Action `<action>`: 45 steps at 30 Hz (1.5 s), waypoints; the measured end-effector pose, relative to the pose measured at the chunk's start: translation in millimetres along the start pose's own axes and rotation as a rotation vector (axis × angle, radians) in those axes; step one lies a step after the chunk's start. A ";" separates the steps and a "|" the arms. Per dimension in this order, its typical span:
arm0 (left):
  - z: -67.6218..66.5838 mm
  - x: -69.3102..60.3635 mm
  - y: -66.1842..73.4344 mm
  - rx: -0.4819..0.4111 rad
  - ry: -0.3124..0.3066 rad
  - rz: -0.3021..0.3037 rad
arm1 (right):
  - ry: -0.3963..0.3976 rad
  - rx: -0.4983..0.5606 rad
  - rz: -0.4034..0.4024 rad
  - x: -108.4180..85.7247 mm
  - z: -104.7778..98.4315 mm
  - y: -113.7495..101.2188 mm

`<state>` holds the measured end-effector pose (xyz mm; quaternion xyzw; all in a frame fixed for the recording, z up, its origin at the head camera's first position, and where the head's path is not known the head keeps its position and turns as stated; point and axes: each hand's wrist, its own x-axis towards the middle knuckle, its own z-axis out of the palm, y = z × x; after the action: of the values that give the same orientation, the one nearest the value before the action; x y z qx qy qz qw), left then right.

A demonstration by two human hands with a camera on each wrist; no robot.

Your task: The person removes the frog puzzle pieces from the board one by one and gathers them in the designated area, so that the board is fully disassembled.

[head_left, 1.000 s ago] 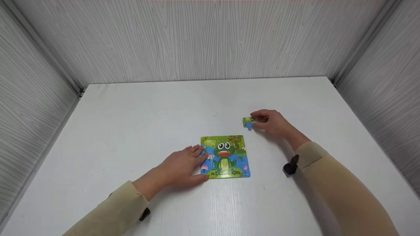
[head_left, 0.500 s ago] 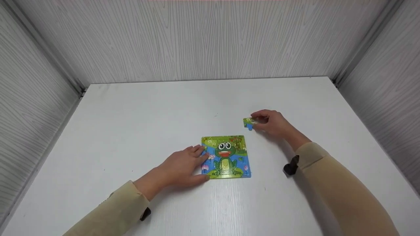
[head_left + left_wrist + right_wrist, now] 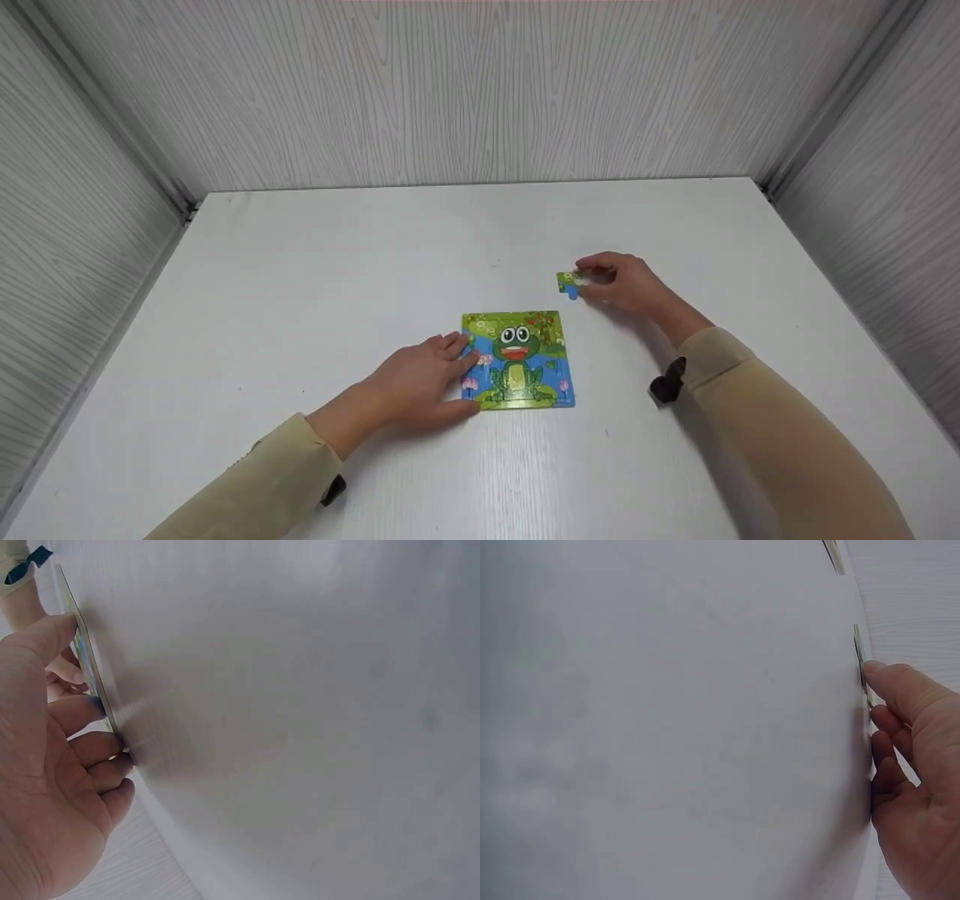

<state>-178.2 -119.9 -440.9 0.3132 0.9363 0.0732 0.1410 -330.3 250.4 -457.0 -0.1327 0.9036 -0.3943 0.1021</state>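
right grip [image 3: 627,284] pinches a puzzle piece [image 3: 568,282]; left grip [image 3: 418,384] lies relaxed on the frog puzzle [image 3: 517,367]

The right hand [image 3: 936,776] is positioned at the right edge of the view, palm partly visible. The thumb [image 3: 900,686] and index finger grip one end of a thin piece [image 3: 858,642], seen nearly edge-on. The remaining fingers [image 3: 882,746] are bent, tips at the white surface [image 3: 675,705], which carries a soft shadow beside them. A flat object [image 3: 833,556], cut off by the top edge, lies apart from the hand. A pale grained panel [image 3: 919,600] stands behind.
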 end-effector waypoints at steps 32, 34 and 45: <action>-0.7 1.9 -0.9 -0.013 -0.001 -0.002 | -0.113 -0.012 -0.203 -23.3 32.2 -69.5; -1.2 2.3 -0.4 -0.013 -0.003 -0.004 | -0.128 -0.015 -0.210 -23.8 37.6 -71.4; -1.0 -0.5 0.2 -0.010 0.017 0.005 | -0.215 -0.017 -0.186 -24.5 62.2 -72.3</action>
<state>-178.1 -120.2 -439.8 0.3143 0.9362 0.0810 0.1346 -277.7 168.3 -443.1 -0.2584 0.8745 -0.3778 0.1601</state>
